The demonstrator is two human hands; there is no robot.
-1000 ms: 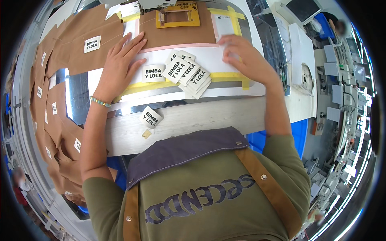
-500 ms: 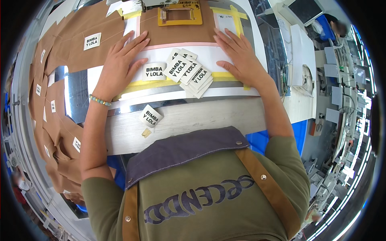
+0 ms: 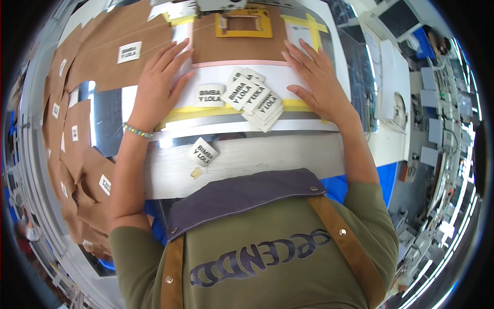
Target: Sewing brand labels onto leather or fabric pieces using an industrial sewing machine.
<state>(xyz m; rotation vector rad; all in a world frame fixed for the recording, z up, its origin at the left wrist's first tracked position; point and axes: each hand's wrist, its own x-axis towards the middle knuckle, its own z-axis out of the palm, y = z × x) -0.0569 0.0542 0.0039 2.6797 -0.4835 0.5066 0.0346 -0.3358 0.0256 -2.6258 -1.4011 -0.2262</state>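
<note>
A brown fabric panel (image 3: 239,50) lies on a white board (image 3: 211,74) with pink strips along the panel's edges. A yellow rectangular frame (image 3: 243,31) with a window rests on the panel, beneath the sewing machine head (image 3: 220,5). My left hand (image 3: 162,82) lies flat with fingers spread at the panel's left edge. On the right edge, my right hand (image 3: 316,80) is likewise spread, its fingertips by the pink strip. Between my hands are a heap of white printed labels (image 3: 254,98) and a single label (image 3: 209,96). Neither hand grips anything.
Brown fabric pieces (image 3: 121,31) with labels on them cover the left side. Nearer me, a loose label (image 3: 204,152) and a small tan scrap (image 3: 196,173) lie on the grey table edge (image 3: 267,152). A dark monitor (image 3: 399,19) and white box (image 3: 393,82) stand at right.
The whole view has shifted slightly, so everything sits a little farther right and lower. My hands keep their places beside the panel; the labels have not moved.
</note>
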